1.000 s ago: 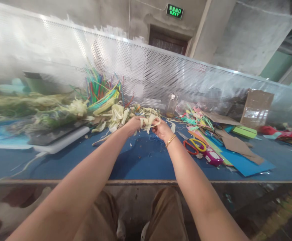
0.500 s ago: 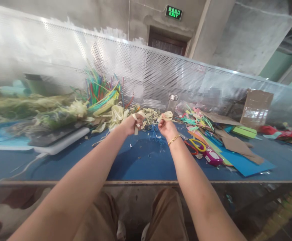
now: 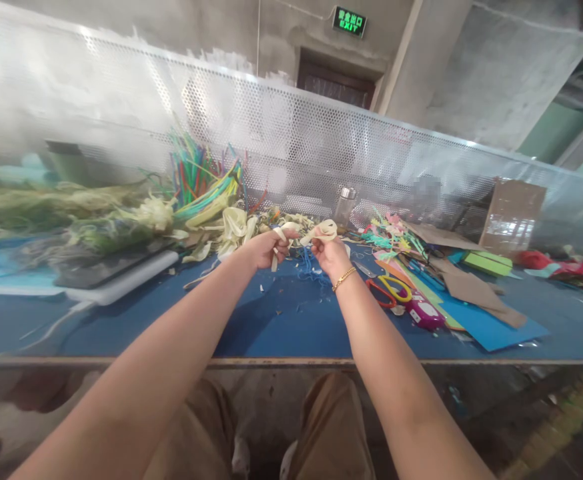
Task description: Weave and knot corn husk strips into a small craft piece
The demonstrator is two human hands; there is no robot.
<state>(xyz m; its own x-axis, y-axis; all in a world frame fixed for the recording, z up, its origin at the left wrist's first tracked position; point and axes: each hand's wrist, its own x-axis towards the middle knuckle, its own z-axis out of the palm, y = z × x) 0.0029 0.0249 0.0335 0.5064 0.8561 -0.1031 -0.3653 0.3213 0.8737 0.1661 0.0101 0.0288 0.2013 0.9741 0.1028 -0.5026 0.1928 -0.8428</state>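
Over the blue table (image 3: 281, 333), my left hand (image 3: 267, 249) is closed on a pale cream strip (image 3: 274, 260), whose end hangs below the fingers. My right hand (image 3: 329, 253), with a gold bracelet at the wrist, pinches a looped cream strip (image 3: 327, 230). Both hands are raised and a small gap lies between them. Whether the two strips are one piece cannot be made out. Behind the hands lies a heap of pale husk-like pieces (image 3: 236, 227), with blue strands (image 3: 309, 267) beneath.
Red and yellow scissors (image 3: 395, 289) and a purple object (image 3: 424, 312) lie at the right, beside blue card (image 3: 491, 323) and cardboard (image 3: 476, 287). A glass bottle (image 3: 344, 205) stands behind. Colourful stems (image 3: 201, 177) and a dark device (image 3: 111, 263) are at the left.
The hands have come slightly closer together. The looped strip at my right hand has shifted left and now extends toward my left hand.
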